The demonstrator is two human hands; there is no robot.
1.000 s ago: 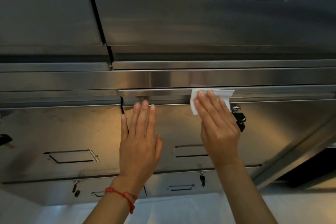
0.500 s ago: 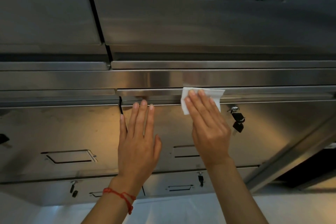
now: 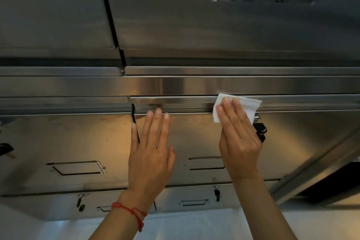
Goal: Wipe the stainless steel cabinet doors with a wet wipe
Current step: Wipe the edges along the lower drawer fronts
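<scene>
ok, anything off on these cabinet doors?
Faint smudges mark the door left of the left hand. Nothing bent or spilled. Right hand presses the wipe flat near the keys.

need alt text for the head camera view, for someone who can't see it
A person's right hand presses a white wet wipe flat against the top edge of a stainless steel cabinet door, while the left hand rests open on the same door. Black keys hang from a lock beside the right hand.

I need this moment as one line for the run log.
step: wiping door top edge | right hand: presses wipe flat | left hand: flat on door | keys: beside right hand
</scene>
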